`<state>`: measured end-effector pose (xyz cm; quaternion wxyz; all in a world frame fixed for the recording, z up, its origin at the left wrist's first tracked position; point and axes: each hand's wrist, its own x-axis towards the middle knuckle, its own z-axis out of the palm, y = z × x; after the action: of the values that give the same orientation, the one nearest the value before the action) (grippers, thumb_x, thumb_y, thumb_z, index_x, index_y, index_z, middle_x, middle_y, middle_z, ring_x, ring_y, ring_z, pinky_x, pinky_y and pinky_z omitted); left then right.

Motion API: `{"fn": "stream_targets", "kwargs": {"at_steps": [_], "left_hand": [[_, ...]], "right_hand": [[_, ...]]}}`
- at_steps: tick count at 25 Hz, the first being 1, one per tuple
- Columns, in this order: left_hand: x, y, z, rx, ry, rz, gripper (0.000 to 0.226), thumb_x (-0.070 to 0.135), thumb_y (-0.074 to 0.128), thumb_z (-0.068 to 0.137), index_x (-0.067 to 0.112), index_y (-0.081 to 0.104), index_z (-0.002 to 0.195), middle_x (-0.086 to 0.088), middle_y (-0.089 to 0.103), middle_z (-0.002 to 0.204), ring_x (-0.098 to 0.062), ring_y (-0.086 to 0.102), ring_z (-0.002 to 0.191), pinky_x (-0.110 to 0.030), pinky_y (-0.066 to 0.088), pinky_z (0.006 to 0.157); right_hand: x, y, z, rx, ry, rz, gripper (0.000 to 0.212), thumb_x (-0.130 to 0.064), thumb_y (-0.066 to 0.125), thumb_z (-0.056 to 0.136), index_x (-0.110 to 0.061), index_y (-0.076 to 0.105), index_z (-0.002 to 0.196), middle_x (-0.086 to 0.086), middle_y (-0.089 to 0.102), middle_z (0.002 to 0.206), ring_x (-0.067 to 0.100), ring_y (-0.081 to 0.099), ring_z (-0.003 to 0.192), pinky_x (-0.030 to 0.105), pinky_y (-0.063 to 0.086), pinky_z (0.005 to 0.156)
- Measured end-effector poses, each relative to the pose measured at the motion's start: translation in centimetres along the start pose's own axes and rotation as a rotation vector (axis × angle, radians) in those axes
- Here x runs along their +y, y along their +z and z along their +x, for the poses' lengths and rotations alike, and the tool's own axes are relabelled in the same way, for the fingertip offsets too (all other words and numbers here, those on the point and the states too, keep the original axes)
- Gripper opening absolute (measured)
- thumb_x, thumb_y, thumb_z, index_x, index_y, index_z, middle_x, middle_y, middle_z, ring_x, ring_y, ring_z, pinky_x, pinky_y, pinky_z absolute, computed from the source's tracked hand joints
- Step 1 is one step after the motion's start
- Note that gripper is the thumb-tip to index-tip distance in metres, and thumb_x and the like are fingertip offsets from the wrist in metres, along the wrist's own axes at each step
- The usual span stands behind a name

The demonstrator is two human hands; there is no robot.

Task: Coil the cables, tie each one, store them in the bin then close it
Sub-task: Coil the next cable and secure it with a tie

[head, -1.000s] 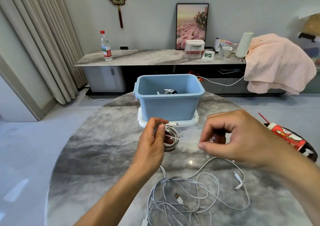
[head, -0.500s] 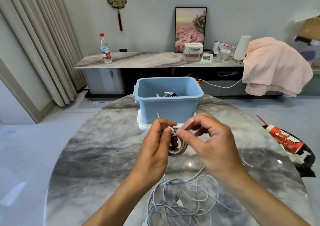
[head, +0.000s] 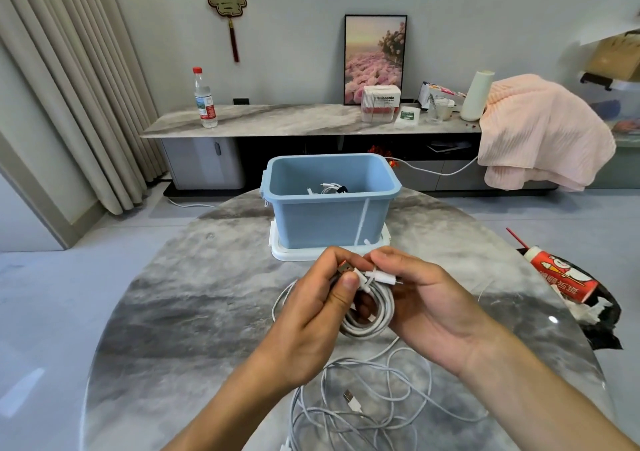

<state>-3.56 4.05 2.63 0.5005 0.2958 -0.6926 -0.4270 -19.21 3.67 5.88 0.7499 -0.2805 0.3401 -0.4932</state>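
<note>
A second ago your right hand (head: pixel 427 307) was off to the right of the open light-blue plastic bin (head: pixel 330 201), pinching only a thin white tie strip (head: pixel 362 222). Now it has closed in on the white coiled cable (head: pixel 372 312), just in front of the bin. Your left hand (head: pixel 311 315) still grips the coil, thumb pressed near the orange-tipped USB plug (head: pixel 344 268). Your right fingers curl round the coil's far side and pinch the tie, whose free end stands up against the bin's front wall.

By the look of it, you have gone from fetching the tie to wrapping it, so this cable is close to being bound.

One bundled cable already lies inside the bin. A loose tangle of white cables (head: pixel 374 405) waits nearer you than the bin, still uncoiled. The white lid (head: pixel 282 253) sits under the bin.

Behind the bin, the white box (head: pixel 380 102) on the sideboard reads, I think, "Panasonic". The writing on the red carton (head: pixel 562 277) to the bin's right cannot be read.
</note>
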Motion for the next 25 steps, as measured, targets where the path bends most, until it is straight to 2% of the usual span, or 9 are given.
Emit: {"fn": "stream_targets", "kwargs": {"at_steps": [3, 5, 8, 12, 15, 18, 20, 23, 25], "left_hand": [[-0.1, 0.6, 0.1, 0.095, 0.025, 0.056, 0.019, 0.021, 0.041, 0.101, 0.013, 0.057, 0.11, 0.006, 0.064, 0.094, -0.014, 0.059, 0.083, -0.026, 0.047, 0.076], [-0.1, 1.2, 0.0, 0.179, 0.027, 0.1, 0.017, 0.022, 0.041, 0.102, 0.019, 0.057, 0.109, 0.01, 0.064, 0.09, -0.01, 0.06, 0.08, -0.024, 0.047, 0.072], [-0.1, 1.8, -0.1, 0.246, 0.025, 0.222, 0.015, 0.026, 0.04, 0.101, 0.027, 0.054, 0.104, 0.008, 0.061, 0.085, -0.015, 0.059, 0.077, -0.028, 0.048, 0.067], [-0.2, 1.9, 0.1, 0.257, 0.045, 0.31, 0.015, 0.022, 0.041, 0.101, 0.032, 0.054, 0.101, 0.006, 0.059, 0.09, -0.015, 0.058, 0.083, -0.024, 0.048, 0.066], [-0.3, 1.8, 0.2, 0.257, 0.062, 0.305, 0.016, 0.021, 0.043, 0.1, 0.031, 0.056, 0.101, 0.005, 0.061, 0.089, -0.016, 0.06, 0.082, -0.03, 0.051, 0.067], [-0.6, 1.4, 0.3, 0.245, -0.032, 0.219, 0.016, 0.025, 0.045, 0.098, 0.028, 0.06, 0.1, 0.012, 0.063, 0.087, -0.017, 0.062, 0.083, -0.031, 0.053, 0.067], [-0.7, 1.5, 0.3, 0.243, -0.033, 0.24, 0.016, 0.025, 0.044, 0.098, 0.031, 0.059, 0.1, 0.016, 0.06, 0.089, -0.014, 0.062, 0.085, -0.032, 0.053, 0.068], [-0.6, 1.8, 0.4, 0.251, 0.027, 0.278, 0.019, 0.02, 0.043, 0.1, 0.03, 0.058, 0.101, 0.017, 0.05, 0.106, -0.014, 0.06, 0.093, -0.036, 0.055, 0.074], [-0.7, 1.6, 0.4, 0.246, -0.016, 0.25, 0.017, 0.022, 0.044, 0.099, 0.026, 0.06, 0.103, 0.017, 0.057, 0.102, -0.014, 0.062, 0.091, -0.041, 0.055, 0.074]], "right_hand": [[0.9, 1.0, 0.2, 0.08, -0.168, -0.013, 0.003, -0.011, 0.065, 0.078, -0.009, 0.067, 0.076, 0.014, 0.075, 0.095, 0.02, 0.071, 0.079, 0.029, 0.058, 0.07], [1.7, 1.5, 0.4, 0.149, -0.298, -0.08, 0.006, -0.012, 0.066, 0.078, -0.008, 0.066, 0.082, 0.017, 0.075, 0.102, 0.022, 0.071, 0.087, 0.032, 0.058, 0.078], [2.6, 2.0, 0.6, 0.255, -0.433, -0.149, 0.003, -0.009, 0.065, 0.085, -0.006, 0.065, 0.085, 0.016, 0.075, 0.1, 0.022, 0.071, 0.089, 0.032, 0.056, 0.082], [3.3, 2.2, 0.7, 0.334, -0.482, -0.113, 0.004, -0.003, 0.064, 0.089, -0.004, 0.065, 0.085, 0.014, 0.076, 0.095, 0.02, 0.071, 0.087, 0.027, 0.056, 0.079], [3.5, 2.3, 0.5, 0.376, -0.482, -0.079, 0.005, -0.002, 0.063, 0.089, -0.003, 0.066, 0.085, 0.014, 0.076, 0.093, 0.018, 0.071, 0.083, 0.025, 0.056, 0.074], [3.6, 1.9, 0.7, 0.446, -0.471, -0.028, 0.005, -0.003, 0.066, 0.088, 0.0, 0.067, 0.09, 0.016, 0.075, 0.093, 0.023, 0.07, 0.084, 0.034, 0.056, 0.08], [3.4, 1.4, 0.9, 0.499, -0.531, -0.096, 0.002, -0.002, 0.068, 0.086, 0.0, 0.069, 0.087, 0.017, 0.075, 0.088, 0.024, 0.068, 0.082, 0.036, 0.055, 0.081], [3.2, 1.4, 0.9, 0.503, -0.644, -0.219, 0.004, -0.002, 0.069, 0.086, -0.001, 0.069, 0.083, 0.02, 0.072, 0.082, 0.024, 0.067, 0.076, 0.034, 0.056, 0.076], [3.3, 1.6, 0.9, 0.463, -0.693, -0.293, 0.004, -0.003, 0.069, 0.087, -0.002, 0.069, 0.083, 0.016, 0.074, 0.081, 0.022, 0.07, 0.077, 0.032, 0.057, 0.076]]}}
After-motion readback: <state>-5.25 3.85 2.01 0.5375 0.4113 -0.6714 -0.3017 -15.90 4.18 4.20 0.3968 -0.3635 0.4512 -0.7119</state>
